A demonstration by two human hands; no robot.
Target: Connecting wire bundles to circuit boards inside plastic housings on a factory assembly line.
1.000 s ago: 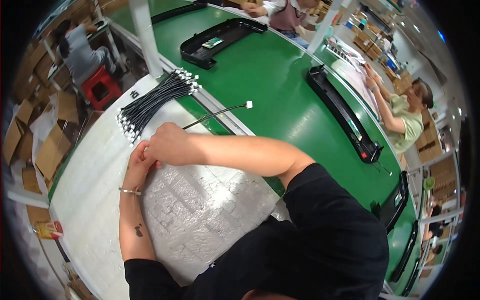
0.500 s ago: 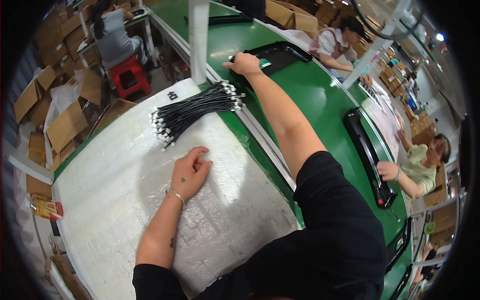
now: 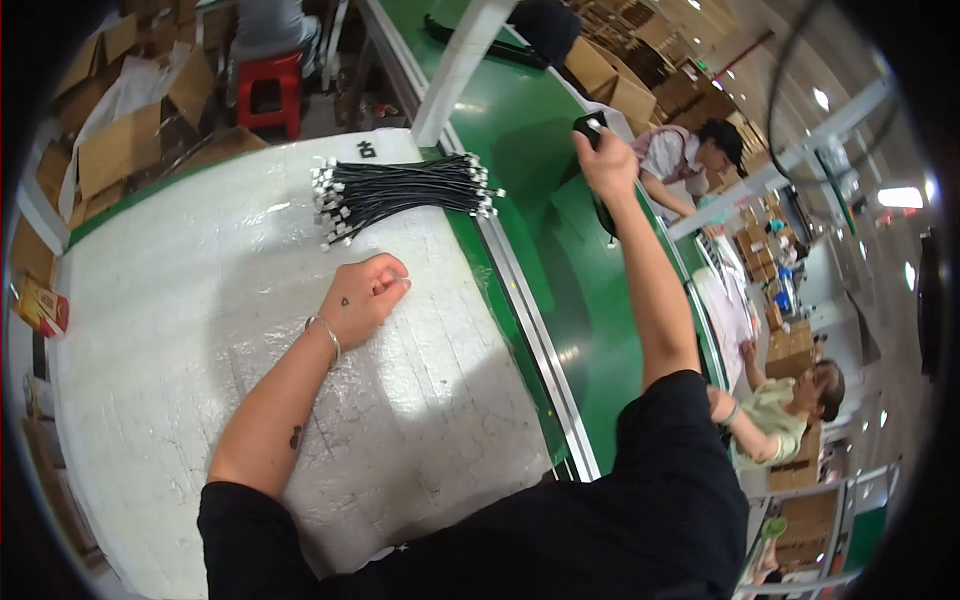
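My right hand (image 3: 608,168) reaches far over the green belt and grips a black plastic tray-like housing (image 3: 590,126). The housing is tipped up nearly edge-on, and most of it is hidden behind my hand and wrist. My left hand (image 3: 362,302) hovers over the plastic-covered white table (image 3: 300,380), fingers curled in against the thumb, with nothing visible in them. Just beyond it lies a bundle of black cables (image 3: 405,190) with white connectors at both ends.
A metal rail (image 3: 530,330) runs between the table and the green conveyor belt (image 3: 590,330). A white post (image 3: 462,75) rises beside the cables. Another black housing (image 3: 485,45) lies farther up the belt. Two co-workers sit across it. Cardboard boxes (image 3: 130,140) and a red stool (image 3: 268,95) stand at left.
My right hand has moved right, and the black housing has gone from lying flat to tipped up. My left fingers have curled in closer. The view has turned.
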